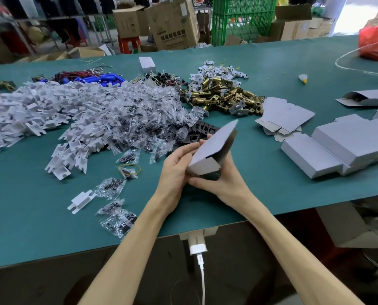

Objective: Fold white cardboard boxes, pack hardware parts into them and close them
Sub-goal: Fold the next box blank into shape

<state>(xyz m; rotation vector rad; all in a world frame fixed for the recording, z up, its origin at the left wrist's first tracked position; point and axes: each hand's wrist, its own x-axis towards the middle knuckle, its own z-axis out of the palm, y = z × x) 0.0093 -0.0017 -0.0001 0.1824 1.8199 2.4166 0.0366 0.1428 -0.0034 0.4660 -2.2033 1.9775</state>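
A white cardboard box (207, 150) is held tilted above the green table (51, 216), its long lid flap standing up and its end open toward me. My left hand (177, 170) grips its left side, thumb on the top panel. From below and the right, my right hand (225, 179) holds it with the fingers curled under the open end. Brass latch parts (223, 95) lie in a heap beyond. Flat box blanks (282, 117) and closed white boxes (333, 150) lie to the right.
White plastic pieces (40, 115) and small clear bags of screws (139, 115) cover the left half. Black plates (201, 128) lie just behind the box. A rubber band (129, 169), loose bags and a red bag (376, 42) are around. The table edge runs near me.
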